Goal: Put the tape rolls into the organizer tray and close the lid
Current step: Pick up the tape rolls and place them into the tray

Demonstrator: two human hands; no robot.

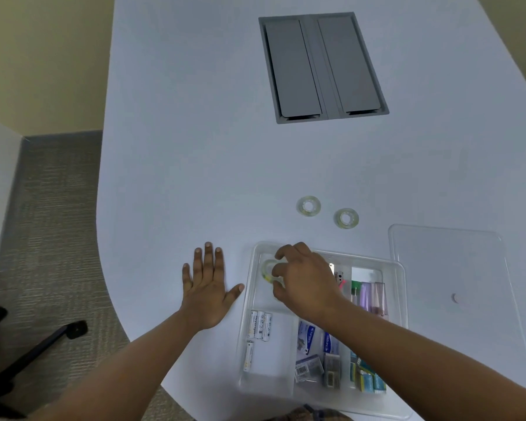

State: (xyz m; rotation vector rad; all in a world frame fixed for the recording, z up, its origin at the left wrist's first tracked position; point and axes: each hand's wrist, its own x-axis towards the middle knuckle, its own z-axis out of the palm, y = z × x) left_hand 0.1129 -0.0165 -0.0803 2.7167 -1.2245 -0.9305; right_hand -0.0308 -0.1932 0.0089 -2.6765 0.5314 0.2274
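1. Reaching into the clear plastic organizer tray [403, 287], the right hand [304, 281] curls its fingers around one clear tape roll with a yellow core [267, 270], over the tray's far-left compartment; whether the roll touches the tray floor I cannot tell.
2. The left hand [208, 288] lies flat and open on the pale grey bench [195, 147], fingers spread, just left of the tray, gripping nothing.
3. Two more clear tape rolls [308, 205] lie flat on the bench beyond the tray, side by side and apart.
4. One clear plastic lid [450, 268] lies on the bench right of the tray, off it.
5. Four white AA batteries [259, 325] sit in the tray's near-left compartment: three in a row, one nearer.
6. Other compartments hold small boxes and coloured items, too jumbled to count.
7. One grey two-flap hatch [322, 66] is set in the far bench.
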